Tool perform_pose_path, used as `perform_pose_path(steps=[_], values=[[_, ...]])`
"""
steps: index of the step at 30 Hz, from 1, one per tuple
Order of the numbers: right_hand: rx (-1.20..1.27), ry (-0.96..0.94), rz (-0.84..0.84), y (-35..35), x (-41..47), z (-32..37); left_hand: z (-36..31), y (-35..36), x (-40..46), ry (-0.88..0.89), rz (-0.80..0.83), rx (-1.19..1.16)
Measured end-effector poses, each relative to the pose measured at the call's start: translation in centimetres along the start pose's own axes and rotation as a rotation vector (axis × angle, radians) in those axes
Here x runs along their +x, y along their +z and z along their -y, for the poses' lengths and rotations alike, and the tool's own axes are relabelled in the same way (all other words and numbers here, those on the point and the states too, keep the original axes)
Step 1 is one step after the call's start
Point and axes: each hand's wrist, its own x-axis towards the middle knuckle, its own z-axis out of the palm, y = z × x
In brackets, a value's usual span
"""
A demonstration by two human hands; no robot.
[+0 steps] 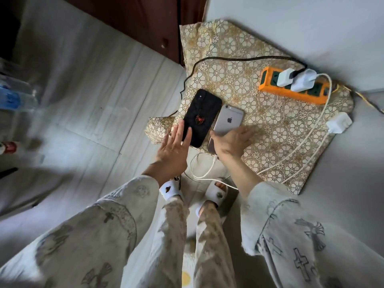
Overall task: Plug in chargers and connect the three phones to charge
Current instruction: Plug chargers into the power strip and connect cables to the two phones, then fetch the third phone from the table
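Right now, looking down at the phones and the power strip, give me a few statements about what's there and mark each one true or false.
1. Two white chargers sit plugged into the orange power strip. True.
2. The black phone bears a blue star. False: it bears a red spider.
3. The right hand is on the silver phone. True.
4. The left hand grips a charger. False: its fingers are spread open over the black phone's near end.
5. A third white charger lies loose on the patterned cloth, not in the strip. True.
6. The two phones lie face up. False: their backs show.
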Motion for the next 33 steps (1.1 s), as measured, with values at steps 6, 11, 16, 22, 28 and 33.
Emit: perform_pose_path(steps=[6,11,16,22,28,33], values=[[0.083,-0.079,0.025,0.4,-0.5,-0.9,-0.2,-0.2,0.4,-0.026,0.05,-0.008],[0.066,-0.191,0.184,-0.9,-0.1,-2.6,0.6,0.1,0.2,0.014,0.038,0.012],[0.201,-0.207,0.373,-4.4,-3.8,-3.9,1.5,-3.2,-0.8,0.01,0.11,-0.132],[0.203,-0.242,0.503,-9.5,-11.6,-2.8,0.0,-7.5,-10.2,-0.054,-0.038,-0.292],[0.1,-0.544,0.588,-12.5,-20.9,-0.4,0.1,-8.4,-24.5,-0.257,-0.295,-0.475],[-0.053,-0.827,0.689,-11.5,-29.5,1.9,1.5,-6.8,-36.6,-0.539,-0.599,-0.657]])
